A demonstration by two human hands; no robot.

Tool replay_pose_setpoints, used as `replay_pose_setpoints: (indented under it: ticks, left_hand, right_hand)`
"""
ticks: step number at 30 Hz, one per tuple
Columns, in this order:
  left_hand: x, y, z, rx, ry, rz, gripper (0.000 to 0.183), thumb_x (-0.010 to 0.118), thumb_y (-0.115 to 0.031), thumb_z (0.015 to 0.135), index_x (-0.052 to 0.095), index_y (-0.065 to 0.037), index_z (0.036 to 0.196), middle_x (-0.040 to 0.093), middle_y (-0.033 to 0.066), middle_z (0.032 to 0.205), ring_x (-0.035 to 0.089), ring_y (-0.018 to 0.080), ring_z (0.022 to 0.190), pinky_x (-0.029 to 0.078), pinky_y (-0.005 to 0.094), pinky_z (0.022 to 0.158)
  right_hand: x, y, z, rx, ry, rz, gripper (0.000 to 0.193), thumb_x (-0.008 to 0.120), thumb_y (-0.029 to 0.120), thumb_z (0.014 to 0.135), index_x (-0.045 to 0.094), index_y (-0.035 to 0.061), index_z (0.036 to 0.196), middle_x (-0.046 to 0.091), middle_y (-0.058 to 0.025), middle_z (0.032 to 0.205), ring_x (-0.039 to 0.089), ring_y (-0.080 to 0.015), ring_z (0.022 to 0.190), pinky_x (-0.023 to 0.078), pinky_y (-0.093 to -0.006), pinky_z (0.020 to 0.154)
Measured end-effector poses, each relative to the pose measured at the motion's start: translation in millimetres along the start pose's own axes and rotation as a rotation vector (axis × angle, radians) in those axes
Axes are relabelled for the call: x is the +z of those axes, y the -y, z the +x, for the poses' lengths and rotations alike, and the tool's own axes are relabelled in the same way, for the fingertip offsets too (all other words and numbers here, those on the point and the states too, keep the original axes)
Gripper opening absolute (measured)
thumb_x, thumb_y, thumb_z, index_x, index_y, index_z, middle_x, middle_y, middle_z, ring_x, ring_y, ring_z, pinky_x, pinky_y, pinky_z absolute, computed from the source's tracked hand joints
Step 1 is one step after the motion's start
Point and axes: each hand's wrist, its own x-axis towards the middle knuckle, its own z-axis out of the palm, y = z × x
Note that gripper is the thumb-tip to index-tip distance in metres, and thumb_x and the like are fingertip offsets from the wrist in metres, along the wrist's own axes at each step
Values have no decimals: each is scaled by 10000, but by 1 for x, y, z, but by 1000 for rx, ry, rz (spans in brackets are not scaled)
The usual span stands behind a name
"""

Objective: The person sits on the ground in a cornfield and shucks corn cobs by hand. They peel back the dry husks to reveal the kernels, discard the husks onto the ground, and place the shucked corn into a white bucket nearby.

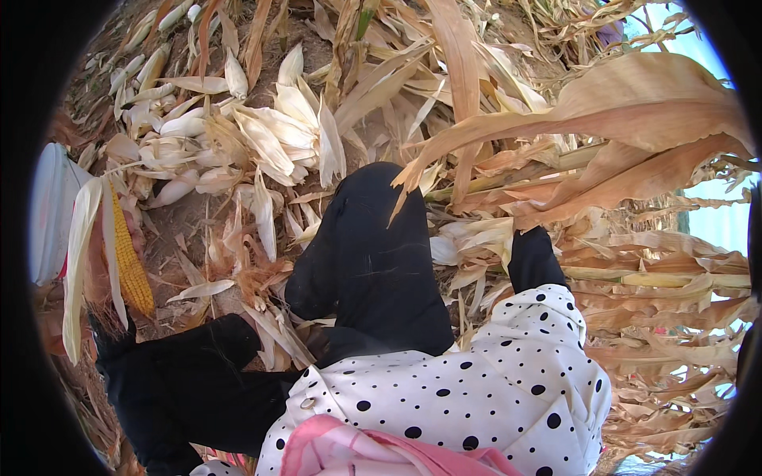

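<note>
A half-husked corn ear (131,266) with bare yellow kernels stands out at the left, its pale husk peeled back around it. My left hand (115,333), dark and partly hidden by the husk, grips its lower end. My right arm, in a spotted sleeve with a black cuff (532,260), reaches forward to the dry cornstalks. Brown leaves (548,198) cover most of my right hand, so its fingers do not show. Beside my left hand sits a white bucket (49,218).
Several pale husks and husked-looking ears (182,123) lie piled on the soil ahead and left. Dry cornstalks (659,278) crowd the right side. A broad brown leaf (635,99) hangs across the upper right. My bent knee (385,238) is in the middle.
</note>
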Motion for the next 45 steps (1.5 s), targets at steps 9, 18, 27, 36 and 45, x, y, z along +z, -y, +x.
replay_pose_setpoints:
  ticks: [9,18,27,36,45]
  left_hand:
    - [34,-9,-7,25,146,-181,342,495,-239,953,499,-21,1216,629,125,1018,657,207,837,548,303,689]
    - [63,-11,-5,103,361,-385,341,509,-237,948,502,-20,1211,629,125,1004,660,211,816,552,301,654]
    - [60,-3,-2,-33,480,-498,330,524,-234,943,504,-22,1196,626,123,981,663,213,798,555,301,626]
    - [79,-41,-22,-73,321,-295,484,708,-240,764,528,0,1144,560,38,1016,517,103,932,411,247,843]
    - [72,-42,-25,20,280,-178,604,736,-164,681,482,36,1190,571,60,1077,531,137,982,401,267,900]
  right_hand:
    - [-111,47,-32,-179,-156,-32,669,706,99,594,493,81,1228,578,-146,1168,550,-302,1109,468,-377,918]
    - [-415,181,-100,-877,-899,1135,775,783,104,650,410,11,1322,555,-188,1169,544,-329,1078,440,-380,911]
    - [-492,300,-68,-1590,-791,1482,297,632,155,869,571,-12,1108,583,-129,1121,547,-267,1084,408,-338,948]
    - [-506,324,-78,-1148,446,2965,135,406,165,966,462,111,856,318,41,590,431,-113,577,479,-376,785]
    - [-508,324,-72,-1201,992,3240,155,367,114,920,431,127,780,234,54,522,265,-86,437,425,-310,641]
